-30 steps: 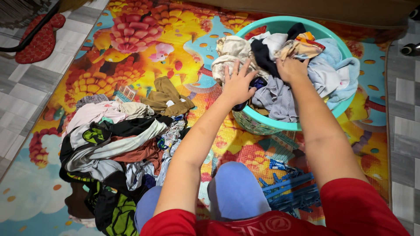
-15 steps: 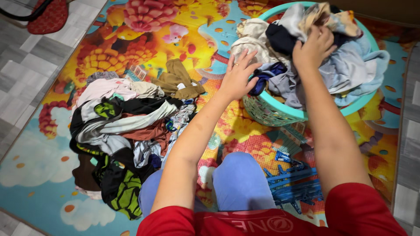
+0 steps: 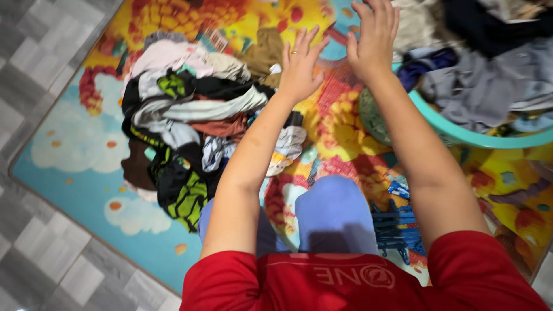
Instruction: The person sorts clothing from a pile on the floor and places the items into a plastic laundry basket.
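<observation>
Neither hand had a grip on anything: the left hand [image 3: 299, 66] was spread flat with its fingers apart, a ring on one of them, raised over the gap between the clothes pile and the basket, and the right hand [image 3: 371, 37] was just beside it, fingers likewise splayed and empty, near the basket's near rim.

Far left lay grey checked floor tiles [image 3: 40, 63], and on them a bright play mat [image 3: 75, 138] printed with clouds, fruit and flowers. On the mat, left of the left forearm, sat the heap of loose clothes [image 3: 184, 121]: pale pink and cream pieces at the top, black, white and rust-brown ones in the middle, a black garment with green patches at the near end (the whole heap untidy, nothing folded). An olive-brown garment [image 3: 265, 52] lay just beyond it, close to the left hand.

Between the arms the person's knees in blue trousers [image 3: 334, 210] showed, with the red shirt [image 3: 345, 282] below. A cluster of blue plastic hangers [image 3: 400, 227] lay on the mat under the right forearm. At the right stood the turquoise laundry basket [image 3: 461, 135], heaped with grey, navy and cream clothing [image 3: 478, 86] and partly blurred.
</observation>
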